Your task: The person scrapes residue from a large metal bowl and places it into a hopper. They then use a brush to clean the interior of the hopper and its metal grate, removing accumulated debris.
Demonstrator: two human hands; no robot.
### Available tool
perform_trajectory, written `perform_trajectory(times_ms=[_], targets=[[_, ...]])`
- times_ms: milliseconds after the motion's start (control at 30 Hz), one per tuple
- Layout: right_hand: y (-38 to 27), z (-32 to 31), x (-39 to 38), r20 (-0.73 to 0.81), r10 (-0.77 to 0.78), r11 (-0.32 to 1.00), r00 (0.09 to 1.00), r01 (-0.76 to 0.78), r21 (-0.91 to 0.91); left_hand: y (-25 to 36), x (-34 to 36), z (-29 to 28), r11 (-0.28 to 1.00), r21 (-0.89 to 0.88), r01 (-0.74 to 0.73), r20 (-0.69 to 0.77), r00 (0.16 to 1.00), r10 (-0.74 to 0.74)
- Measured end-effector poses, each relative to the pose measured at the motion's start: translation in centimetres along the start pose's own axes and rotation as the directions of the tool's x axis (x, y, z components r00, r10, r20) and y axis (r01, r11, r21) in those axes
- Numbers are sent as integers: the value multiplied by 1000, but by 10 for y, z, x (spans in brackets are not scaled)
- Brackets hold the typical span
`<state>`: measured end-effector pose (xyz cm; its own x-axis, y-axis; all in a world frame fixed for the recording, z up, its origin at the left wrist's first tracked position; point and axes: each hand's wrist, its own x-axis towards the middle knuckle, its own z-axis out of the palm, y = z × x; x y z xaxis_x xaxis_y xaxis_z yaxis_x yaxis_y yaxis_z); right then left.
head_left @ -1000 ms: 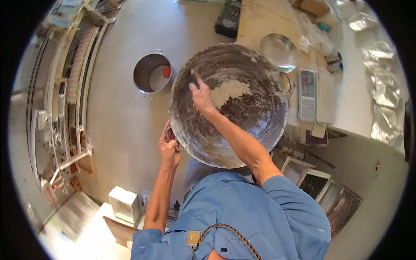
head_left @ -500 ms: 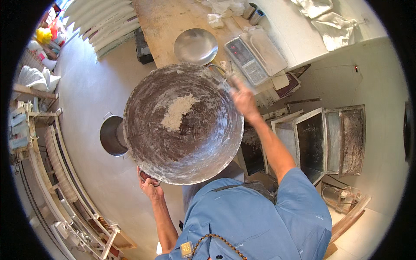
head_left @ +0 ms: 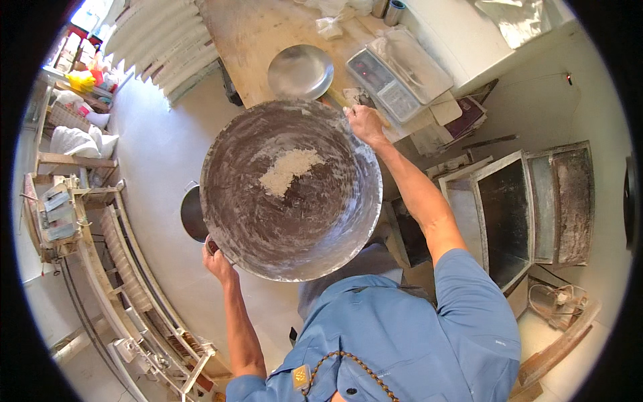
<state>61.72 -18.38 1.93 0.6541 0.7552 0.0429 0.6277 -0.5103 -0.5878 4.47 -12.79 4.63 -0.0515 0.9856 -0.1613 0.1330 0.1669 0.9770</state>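
A large round wok (head_left: 295, 234), dark inside with whitish streaks, is held in front of me with its opening facing up. A small heap of pale, grain-like material (head_left: 289, 172) lies near its middle. At the near left rim, my left hand (head_left: 220, 262) is closed around a side handle. My right hand (head_left: 366, 125) is closed at the far right rim, where it grips the wok; the handle there is mostly hidden by the fingers. Just beyond the wok, a shiny round metal dish (head_left: 301, 72) sits on the wooden table (head_left: 248, 40).
A digital scale (head_left: 385, 84) in a clear cover stands on the table, with metal cups (head_left: 394, 12) behind. Below, a metal pot (head_left: 193, 213) stands on the floor, partly hidden by the wok. Framed boxes (head_left: 506, 208) stand right; a long wooden rack (head_left: 137, 288) runs along the left.
The wok has shifted slightly right in view and covers more of the floor pot. My right hand, blurred before, now shows clearly at the rim. The grain heap keeps roughly its shape.
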Motion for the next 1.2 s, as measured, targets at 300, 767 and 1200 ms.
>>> perform_trajectory(times_ms=[300, 767, 1200], targets=[[81, -95, -102, 210, 309, 660, 928, -368, 655, 29, -55, 83, 990, 136, 40, -172, 985, -16], [262, -716, -633, -860, 508, 826, 49, 253, 503, 173, -523, 486, 843, -317, 436, 818, 575, 10], [160, -635, -698, -873, 465, 868, -147, 272, 416, 196, -470, 441, 686, -54, 726, 886, 351, -302]])
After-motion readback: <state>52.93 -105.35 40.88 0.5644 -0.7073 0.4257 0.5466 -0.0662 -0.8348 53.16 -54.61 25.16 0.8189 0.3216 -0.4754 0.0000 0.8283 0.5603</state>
